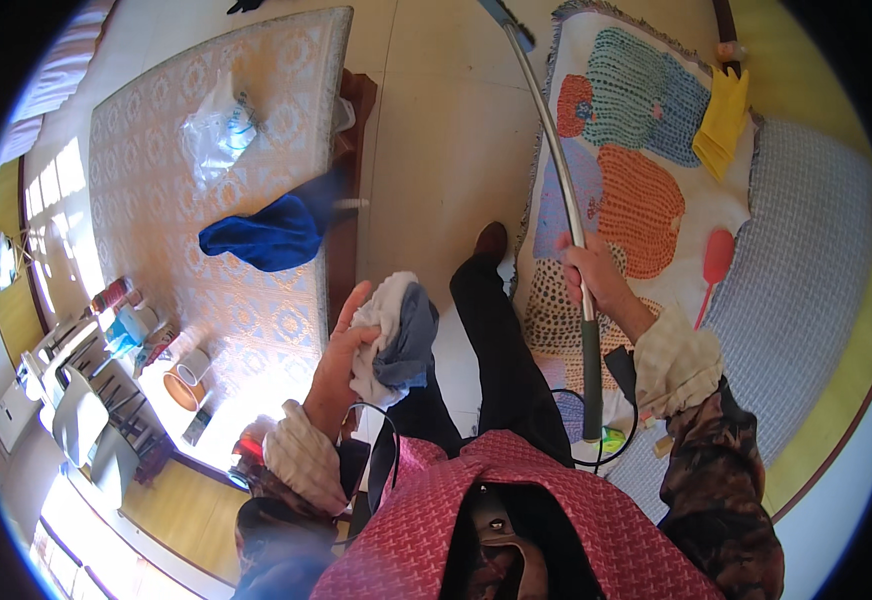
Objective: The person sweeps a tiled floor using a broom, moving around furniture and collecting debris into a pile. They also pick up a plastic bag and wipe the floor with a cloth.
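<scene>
My left hand (344, 360) grips a bunched cloth (398, 337), part white and part grey, in front of my legs. In my right hand (592, 271) is the metal pole of a long-handled brush or broom (560, 161), held just above its dark green grip. The tool's head (509, 22) lies far forward at the top of the view, partly cut off by the frame. Beyond my left hand, a dark blue cloth (267, 234) drapes over the edge of a table (286, 120) with a patterned cover.
A clear plastic bag (222, 131) lies on the table, and a roll (183, 386) with several packages stands at its near left. To my right, a sofa (803, 247) bears a patterned throw (642, 214), yellow rubber gloves (721, 124) and a red paddle-shaped item (718, 255). Tiled floor (428, 142) runs between.
</scene>
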`<control>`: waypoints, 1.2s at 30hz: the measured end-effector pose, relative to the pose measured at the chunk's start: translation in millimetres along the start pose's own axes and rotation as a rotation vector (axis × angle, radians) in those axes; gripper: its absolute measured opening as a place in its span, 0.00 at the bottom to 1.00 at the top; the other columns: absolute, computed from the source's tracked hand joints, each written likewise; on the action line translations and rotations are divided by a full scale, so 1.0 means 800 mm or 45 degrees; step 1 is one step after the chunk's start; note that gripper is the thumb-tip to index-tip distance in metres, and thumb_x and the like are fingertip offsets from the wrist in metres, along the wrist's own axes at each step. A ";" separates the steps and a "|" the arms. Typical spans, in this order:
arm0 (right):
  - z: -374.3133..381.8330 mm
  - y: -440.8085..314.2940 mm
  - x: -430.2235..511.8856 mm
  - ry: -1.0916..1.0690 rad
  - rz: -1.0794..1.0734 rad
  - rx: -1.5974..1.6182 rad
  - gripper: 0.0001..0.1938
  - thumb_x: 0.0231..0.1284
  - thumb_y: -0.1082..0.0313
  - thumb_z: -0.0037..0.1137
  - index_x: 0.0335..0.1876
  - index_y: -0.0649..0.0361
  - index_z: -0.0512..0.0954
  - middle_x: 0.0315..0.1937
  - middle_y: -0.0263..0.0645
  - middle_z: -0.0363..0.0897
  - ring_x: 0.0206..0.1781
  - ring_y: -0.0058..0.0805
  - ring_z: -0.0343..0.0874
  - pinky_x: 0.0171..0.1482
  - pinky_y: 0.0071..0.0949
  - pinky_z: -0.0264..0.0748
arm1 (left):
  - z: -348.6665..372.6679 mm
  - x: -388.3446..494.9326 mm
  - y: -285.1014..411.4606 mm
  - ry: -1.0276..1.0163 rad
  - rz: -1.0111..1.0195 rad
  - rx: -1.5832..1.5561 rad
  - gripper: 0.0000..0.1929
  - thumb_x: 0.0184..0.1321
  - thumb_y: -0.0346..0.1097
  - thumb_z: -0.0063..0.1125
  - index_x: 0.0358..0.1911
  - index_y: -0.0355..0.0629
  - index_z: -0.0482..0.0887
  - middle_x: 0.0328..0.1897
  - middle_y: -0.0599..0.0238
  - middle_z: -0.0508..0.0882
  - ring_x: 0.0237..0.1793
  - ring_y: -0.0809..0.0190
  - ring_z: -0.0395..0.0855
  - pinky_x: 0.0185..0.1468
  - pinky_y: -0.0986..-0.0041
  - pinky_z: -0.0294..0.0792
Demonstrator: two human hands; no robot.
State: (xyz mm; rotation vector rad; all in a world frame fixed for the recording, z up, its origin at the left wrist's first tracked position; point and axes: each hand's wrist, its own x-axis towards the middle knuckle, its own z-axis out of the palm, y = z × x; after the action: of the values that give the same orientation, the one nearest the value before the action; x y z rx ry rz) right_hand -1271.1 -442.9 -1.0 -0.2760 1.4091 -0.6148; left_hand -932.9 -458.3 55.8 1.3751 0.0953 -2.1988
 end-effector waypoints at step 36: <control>-0.211 0.090 0.181 0.882 -0.329 -0.963 0.13 0.61 0.56 0.49 0.39 0.59 0.68 0.20 0.35 0.70 0.19 0.23 0.70 0.20 0.25 0.70 | -0.106 0.124 -0.059 0.086 -0.259 0.162 0.22 0.51 0.38 0.60 0.48 0.35 0.73 0.40 0.58 0.81 0.39 0.62 0.81 0.47 0.71 0.74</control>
State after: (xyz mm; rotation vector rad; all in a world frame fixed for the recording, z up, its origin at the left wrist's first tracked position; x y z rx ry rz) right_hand -1412.0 -434.6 -187.3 -0.9184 2.2759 -0.3641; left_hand -919.5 -430.2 -78.9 1.5709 0.1272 -2.3593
